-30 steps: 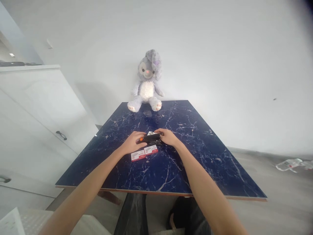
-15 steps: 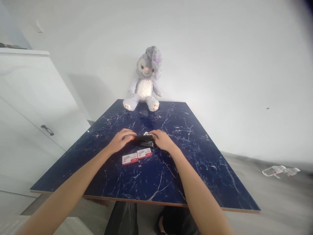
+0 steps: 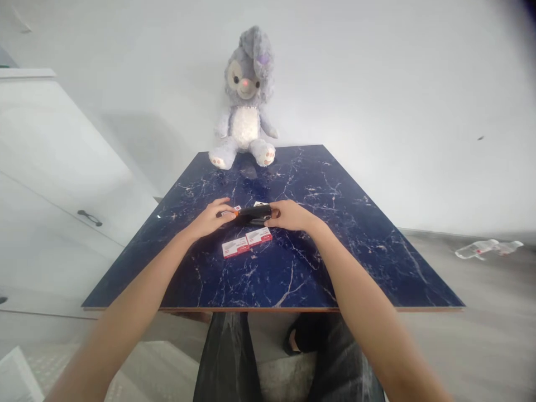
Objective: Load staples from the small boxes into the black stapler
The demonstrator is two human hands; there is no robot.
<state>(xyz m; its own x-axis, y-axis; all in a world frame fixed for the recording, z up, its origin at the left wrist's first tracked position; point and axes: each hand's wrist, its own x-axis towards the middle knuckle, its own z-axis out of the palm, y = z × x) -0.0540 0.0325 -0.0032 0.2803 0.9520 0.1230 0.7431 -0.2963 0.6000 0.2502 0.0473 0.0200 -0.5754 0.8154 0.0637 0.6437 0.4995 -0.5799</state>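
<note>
A black stapler (image 3: 256, 213) with an orange end lies crosswise between my hands over the blue marbled table (image 3: 335, 268). My left hand (image 3: 211, 218) has its thumb and fingertips at the orange end on the left. Around the right end close the thumb and fingers of my right hand (image 3: 291, 215). Two white-and-red staple boxes, a left box (image 3: 235, 247) and a right box (image 3: 259, 236), lie side by side just in front of the stapler. Behind it shows a white piece (image 3: 262, 204), mostly hidden. Another small white-and-red box (image 3: 231, 210) is partly covered by my left hand.
A grey plush rabbit (image 3: 246, 111) sits at the table's far edge against the wall. A white cabinet (image 3: 50, 184) stands to the left. Clear plastic bottles (image 3: 481, 249) lie on the floor at right.
My view has tilted down and shifted. My right thumb now sits at the near side of the stapler's right end, fingers round it. The small box behind my left hand has come into view.
</note>
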